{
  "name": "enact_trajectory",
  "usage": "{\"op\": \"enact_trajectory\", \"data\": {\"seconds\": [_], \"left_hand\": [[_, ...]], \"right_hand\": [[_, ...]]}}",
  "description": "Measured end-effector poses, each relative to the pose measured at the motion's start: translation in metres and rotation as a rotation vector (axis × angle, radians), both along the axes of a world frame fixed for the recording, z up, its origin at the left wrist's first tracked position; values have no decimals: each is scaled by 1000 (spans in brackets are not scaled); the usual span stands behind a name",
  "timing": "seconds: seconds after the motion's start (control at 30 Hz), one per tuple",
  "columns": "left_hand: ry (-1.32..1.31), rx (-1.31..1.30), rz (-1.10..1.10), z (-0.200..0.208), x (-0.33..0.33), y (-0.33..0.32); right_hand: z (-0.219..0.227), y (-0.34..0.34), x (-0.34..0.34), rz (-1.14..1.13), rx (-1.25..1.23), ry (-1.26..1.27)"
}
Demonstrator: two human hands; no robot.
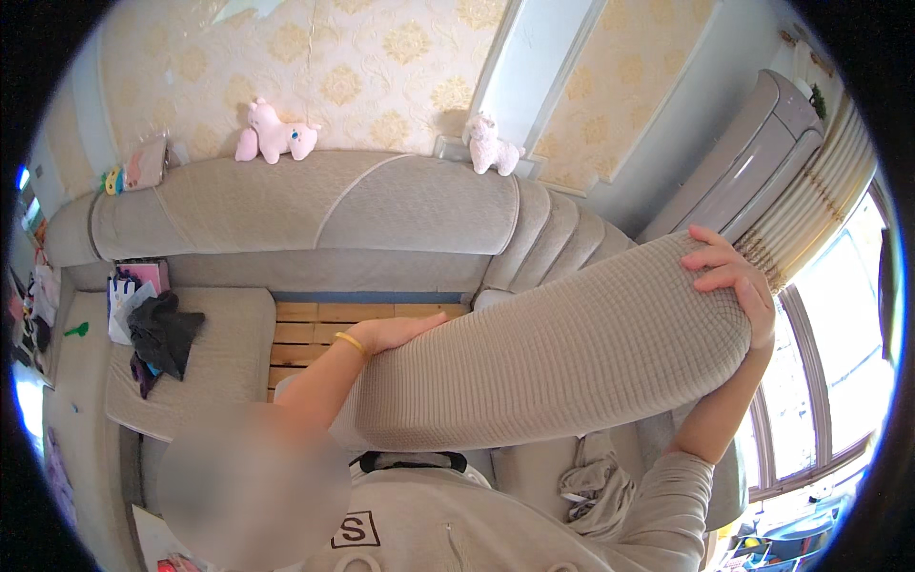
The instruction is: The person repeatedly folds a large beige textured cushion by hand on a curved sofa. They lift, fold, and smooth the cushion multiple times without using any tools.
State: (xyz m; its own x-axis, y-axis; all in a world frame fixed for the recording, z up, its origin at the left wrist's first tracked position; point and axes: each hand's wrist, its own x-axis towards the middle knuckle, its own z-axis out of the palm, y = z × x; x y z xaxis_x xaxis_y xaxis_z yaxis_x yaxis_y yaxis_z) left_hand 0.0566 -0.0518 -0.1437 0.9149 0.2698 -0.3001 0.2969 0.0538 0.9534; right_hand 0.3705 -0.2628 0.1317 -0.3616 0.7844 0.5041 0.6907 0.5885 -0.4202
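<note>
A long sofa cushion (553,348) in a beige, waffle-textured cover is held up on edge in front of my body, tilted with its right end higher. My right hand (739,286) grips its upper right corner, the fingers bent over the cover. Against the upper left edge, my left hand (400,332) clasps the cushion; its thumb lies along the edge and the other fingers are mostly hidden. A yellow band (351,343) circles that wrist. Wooden slats (300,334) show in the sofa frame beyond the left hand.
The beige sofa (219,210) curves around me, with two plush toys (276,133) on its back. Dark clothing (167,334) and bags lie on the left seat. Crumpled beige fabric (600,477) rests at lower right. A tall grey cabinet-like unit (734,153) stands beside the curtain and window.
</note>
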Motion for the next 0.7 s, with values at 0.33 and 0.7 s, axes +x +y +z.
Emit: {"op": "enact_trajectory", "data": {"seconds": [0.33,0.7], "left_hand": [[204,103,63,-90,-73,23],[119,196,604,-102,-74,46]], "right_hand": [[-30,-16,-43,-154,630,-325],[-42,73,-37,-492,509,30]]}}
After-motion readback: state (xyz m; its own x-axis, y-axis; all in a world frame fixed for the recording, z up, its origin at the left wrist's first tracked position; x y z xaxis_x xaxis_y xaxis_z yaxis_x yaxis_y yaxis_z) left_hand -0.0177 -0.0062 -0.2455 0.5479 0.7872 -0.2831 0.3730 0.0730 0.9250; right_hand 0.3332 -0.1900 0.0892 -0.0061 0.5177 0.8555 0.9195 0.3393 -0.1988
